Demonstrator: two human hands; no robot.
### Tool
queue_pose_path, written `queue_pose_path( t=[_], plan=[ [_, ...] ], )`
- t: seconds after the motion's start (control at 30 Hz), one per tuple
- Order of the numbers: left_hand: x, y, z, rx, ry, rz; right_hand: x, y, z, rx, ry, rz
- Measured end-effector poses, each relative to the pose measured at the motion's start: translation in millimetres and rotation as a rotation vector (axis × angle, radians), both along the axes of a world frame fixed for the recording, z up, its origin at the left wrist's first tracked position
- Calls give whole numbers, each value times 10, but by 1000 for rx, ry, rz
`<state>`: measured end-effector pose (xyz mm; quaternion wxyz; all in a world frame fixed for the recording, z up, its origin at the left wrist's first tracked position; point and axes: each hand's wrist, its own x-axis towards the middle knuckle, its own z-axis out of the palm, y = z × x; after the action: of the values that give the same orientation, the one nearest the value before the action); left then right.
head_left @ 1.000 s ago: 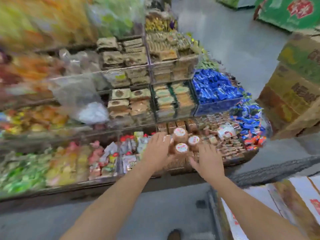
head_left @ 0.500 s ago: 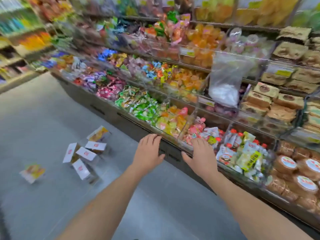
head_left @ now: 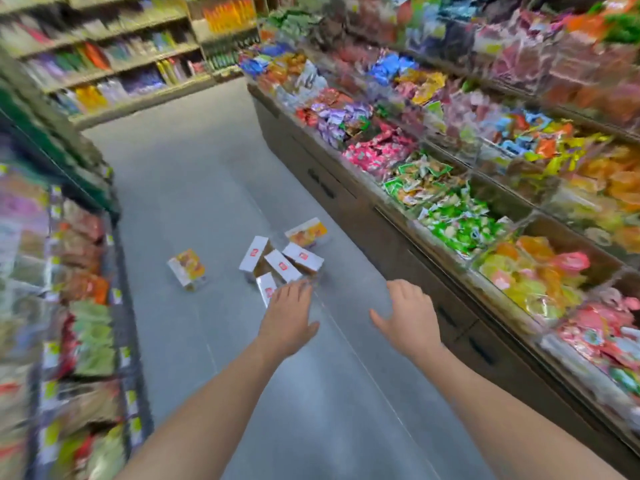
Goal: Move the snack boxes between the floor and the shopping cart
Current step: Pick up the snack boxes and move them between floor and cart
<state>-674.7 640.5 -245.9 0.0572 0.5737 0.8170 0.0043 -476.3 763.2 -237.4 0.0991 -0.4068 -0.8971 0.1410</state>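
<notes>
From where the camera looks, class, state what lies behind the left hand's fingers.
A white snack box with a red mark, on the floor. The left hand covers its right side, so whether they touch cannot be seen.

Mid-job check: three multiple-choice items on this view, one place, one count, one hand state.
1. The lone snack box lies: A) left of the box cluster B) on a shelf C) in a hand
2. Boxes on the floor: A) three B) six C) ten
3. The left hand and right hand are: A) gripping boxes B) open, empty C) fists
1 A, it sits apart on the floor; 2 B, five clustered plus one; 3 B, fingers relaxed, nothing held.
</notes>
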Motion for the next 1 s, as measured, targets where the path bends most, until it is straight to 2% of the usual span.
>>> queue_pose_path(
  t=[0.43,0.63,0.8,1.0],
  plan=[
    [-2568,-270,-485,-42,-79,346,-3050,356,-645,-124,-43,281],
    [-3671,-237,-699,-72,-110,449,-4311,525,-919,-110,-57,350],
    [-4581,-111,-888,-89,-100,407,-5175,548,-1172,-149,-100,331],
    [-5741,201,-1273,-141,-66,219,-6026,539,-1595,-201,-137,171]
  ],
)
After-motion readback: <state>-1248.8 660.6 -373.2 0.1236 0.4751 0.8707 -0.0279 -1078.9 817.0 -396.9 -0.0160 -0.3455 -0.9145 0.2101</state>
